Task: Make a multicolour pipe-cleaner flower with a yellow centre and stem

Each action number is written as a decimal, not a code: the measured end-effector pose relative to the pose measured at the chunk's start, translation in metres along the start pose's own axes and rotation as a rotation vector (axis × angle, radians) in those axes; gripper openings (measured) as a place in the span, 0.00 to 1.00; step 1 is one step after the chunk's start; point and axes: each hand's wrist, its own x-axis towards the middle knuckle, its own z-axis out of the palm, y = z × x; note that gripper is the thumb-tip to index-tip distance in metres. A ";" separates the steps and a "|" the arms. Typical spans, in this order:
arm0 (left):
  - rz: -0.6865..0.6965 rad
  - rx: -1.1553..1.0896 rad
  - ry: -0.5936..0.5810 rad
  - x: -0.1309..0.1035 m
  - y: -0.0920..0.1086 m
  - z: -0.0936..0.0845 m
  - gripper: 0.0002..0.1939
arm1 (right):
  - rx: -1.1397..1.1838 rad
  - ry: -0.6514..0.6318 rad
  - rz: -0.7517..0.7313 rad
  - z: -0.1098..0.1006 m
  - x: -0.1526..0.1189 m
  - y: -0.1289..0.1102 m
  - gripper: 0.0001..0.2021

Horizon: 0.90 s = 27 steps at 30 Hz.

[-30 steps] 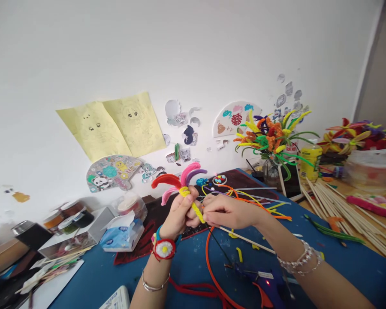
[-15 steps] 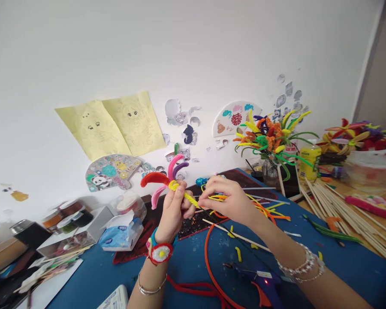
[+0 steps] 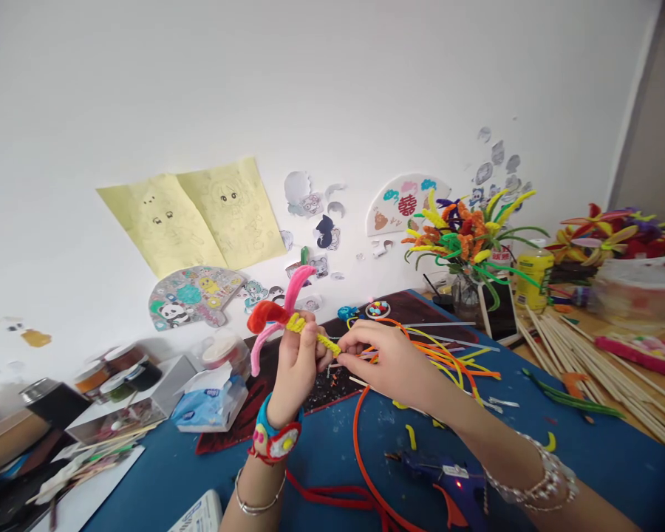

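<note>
Two bare hands meet above the blue table mat (image 3: 615,451) in the head view, both busy with one pipe-cleaner flower (image 3: 280,318). The left hand (image 3: 298,362) is clenched around the flower's yellow-wrapped stem (image 3: 324,342), holding it raised over the mat with its red and pink petals fanned out toward the wall. The right hand (image 3: 385,356) pinches the lower end of that yellow wrap between thumb and fingertips, touching the left hand's fingers.

Taking the mat as the landmark: loose pipe cleaners (image 3: 448,358) in orange, yellow and green lie on it just behind the right hand. A glue gun (image 3: 451,484) lies on its near edge, below the right forearm, with a long orange pipe cleaner (image 3: 360,451) curving beside it. A tissue pack (image 3: 205,406) sits off its left edge. At its far right corner stands a vase of pipe-cleaner flowers (image 3: 468,244), and a spread of wooden skewers (image 3: 592,369) lies on the wooden table to its right.
</note>
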 end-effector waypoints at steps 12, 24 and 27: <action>0.007 0.021 0.019 -0.002 0.003 -0.002 0.10 | 0.031 0.082 -0.085 0.017 0.000 0.005 0.08; 0.072 -0.025 -0.117 -0.007 0.003 -0.008 0.10 | 0.598 -0.131 0.263 0.006 -0.001 0.001 0.09; 0.114 -0.030 -0.196 -0.012 0.006 -0.011 0.10 | 0.981 -0.386 0.426 0.004 0.000 0.005 0.11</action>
